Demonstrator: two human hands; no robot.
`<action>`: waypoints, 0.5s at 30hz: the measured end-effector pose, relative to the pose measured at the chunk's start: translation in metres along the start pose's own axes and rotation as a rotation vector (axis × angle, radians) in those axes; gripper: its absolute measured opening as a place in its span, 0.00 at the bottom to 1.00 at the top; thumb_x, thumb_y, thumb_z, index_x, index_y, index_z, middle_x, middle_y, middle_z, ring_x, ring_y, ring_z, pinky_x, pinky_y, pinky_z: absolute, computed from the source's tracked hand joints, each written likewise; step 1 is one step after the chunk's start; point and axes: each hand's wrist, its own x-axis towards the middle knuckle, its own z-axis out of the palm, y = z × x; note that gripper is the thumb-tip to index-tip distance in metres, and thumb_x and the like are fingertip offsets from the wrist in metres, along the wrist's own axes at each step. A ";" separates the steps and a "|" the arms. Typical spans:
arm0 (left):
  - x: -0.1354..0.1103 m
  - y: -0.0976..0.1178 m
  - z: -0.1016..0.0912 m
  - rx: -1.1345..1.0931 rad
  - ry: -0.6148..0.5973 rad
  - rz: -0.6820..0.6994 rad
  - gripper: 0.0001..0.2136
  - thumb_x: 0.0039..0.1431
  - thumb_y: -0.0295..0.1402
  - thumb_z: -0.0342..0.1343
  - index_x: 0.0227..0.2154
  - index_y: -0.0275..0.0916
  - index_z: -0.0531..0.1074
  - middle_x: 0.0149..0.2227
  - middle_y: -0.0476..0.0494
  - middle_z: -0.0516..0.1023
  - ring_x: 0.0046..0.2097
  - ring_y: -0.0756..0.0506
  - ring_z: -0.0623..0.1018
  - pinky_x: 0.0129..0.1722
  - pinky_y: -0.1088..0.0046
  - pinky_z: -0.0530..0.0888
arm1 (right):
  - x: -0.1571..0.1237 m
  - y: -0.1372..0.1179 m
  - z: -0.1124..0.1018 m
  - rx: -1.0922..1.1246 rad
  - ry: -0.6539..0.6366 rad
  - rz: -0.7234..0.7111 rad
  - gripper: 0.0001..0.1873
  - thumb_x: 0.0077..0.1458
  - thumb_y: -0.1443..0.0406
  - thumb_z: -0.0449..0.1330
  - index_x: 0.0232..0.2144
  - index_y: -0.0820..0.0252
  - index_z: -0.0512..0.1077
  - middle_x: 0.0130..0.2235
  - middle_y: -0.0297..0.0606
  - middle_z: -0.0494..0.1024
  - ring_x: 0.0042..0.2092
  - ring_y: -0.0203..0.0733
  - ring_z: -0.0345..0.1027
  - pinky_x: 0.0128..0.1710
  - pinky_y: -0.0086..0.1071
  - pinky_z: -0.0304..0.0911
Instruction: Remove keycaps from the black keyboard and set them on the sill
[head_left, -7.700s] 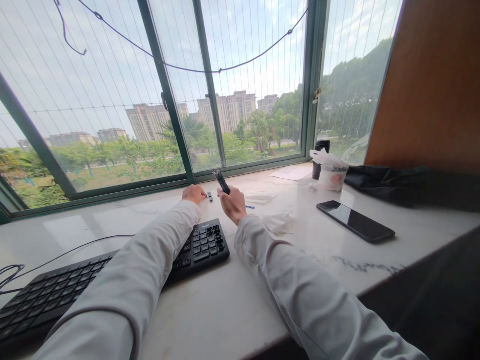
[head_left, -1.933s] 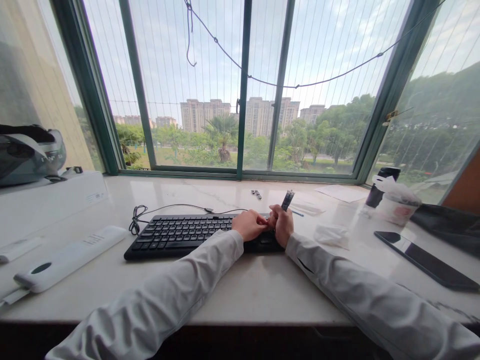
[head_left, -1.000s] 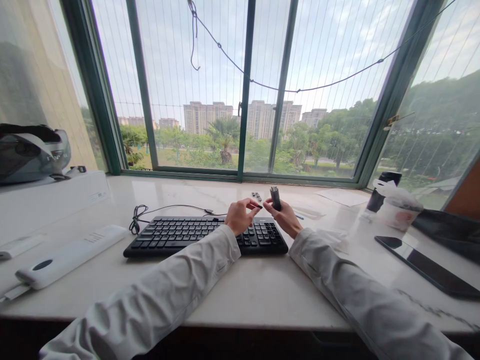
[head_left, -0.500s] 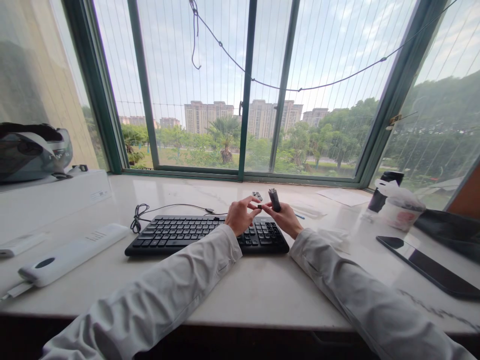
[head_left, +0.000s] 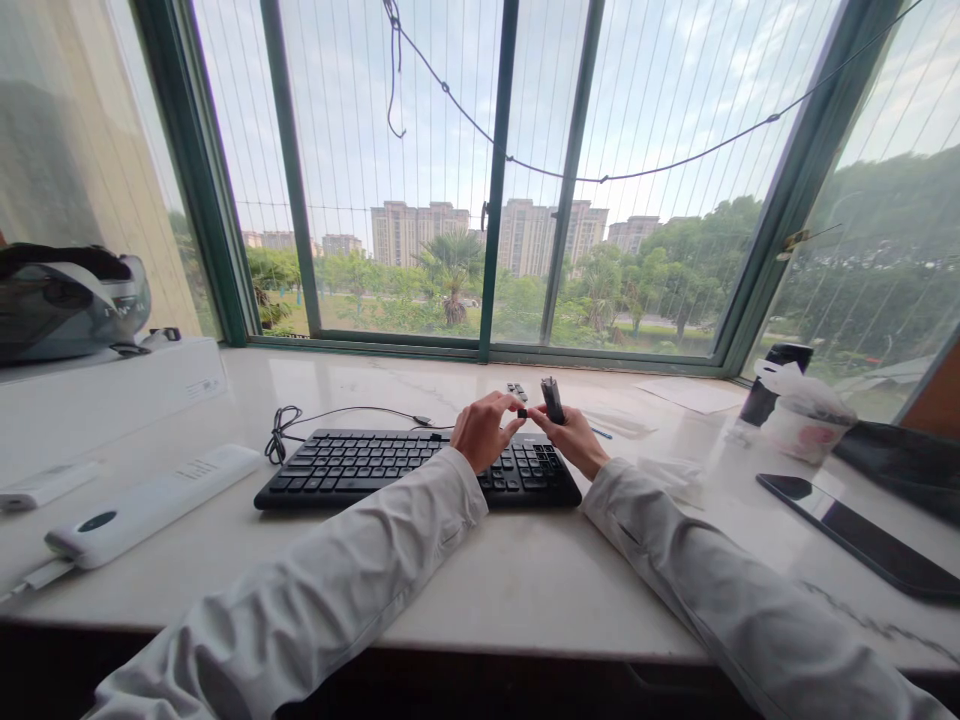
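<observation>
Head view shows the left hand point(head_left: 481, 432), now lifted off the keyboard point(head_left: 360, 462), pinching a small black piece point(head_left: 523, 412), seemingly a freed keycap, beside the right hand point(head_left: 574, 436), which grips a dark tool point(head_left: 553, 401).

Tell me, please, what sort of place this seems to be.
Probably an indoor workspace, though whether at home or in an office I can't tell: a keyboard lies on a pale counter beside a green-framed window.
</observation>
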 end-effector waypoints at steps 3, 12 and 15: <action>0.000 -0.002 0.002 -0.025 0.002 0.027 0.06 0.58 0.33 0.55 0.38 0.42 0.72 0.39 0.48 0.77 0.40 0.47 0.77 0.43 0.71 0.73 | -0.001 -0.001 0.000 0.019 -0.009 0.021 0.28 0.47 0.45 0.57 0.34 0.64 0.77 0.20 0.34 0.69 0.26 0.38 0.61 0.28 0.31 0.56; 0.000 0.000 -0.001 -0.029 -0.022 -0.032 0.08 0.59 0.36 0.54 0.40 0.42 0.71 0.38 0.47 0.79 0.40 0.46 0.78 0.41 0.71 0.72 | -0.002 0.000 0.001 0.060 -0.044 0.028 0.30 0.47 0.43 0.56 0.33 0.64 0.76 0.20 0.32 0.65 0.24 0.35 0.56 0.26 0.31 0.56; -0.001 0.003 -0.002 -0.014 -0.045 -0.057 0.08 0.59 0.36 0.54 0.40 0.43 0.71 0.38 0.48 0.79 0.40 0.46 0.78 0.41 0.71 0.72 | -0.001 0.000 0.001 0.052 -0.043 0.033 0.30 0.47 0.43 0.56 0.33 0.64 0.76 0.20 0.32 0.65 0.24 0.36 0.56 0.27 0.31 0.56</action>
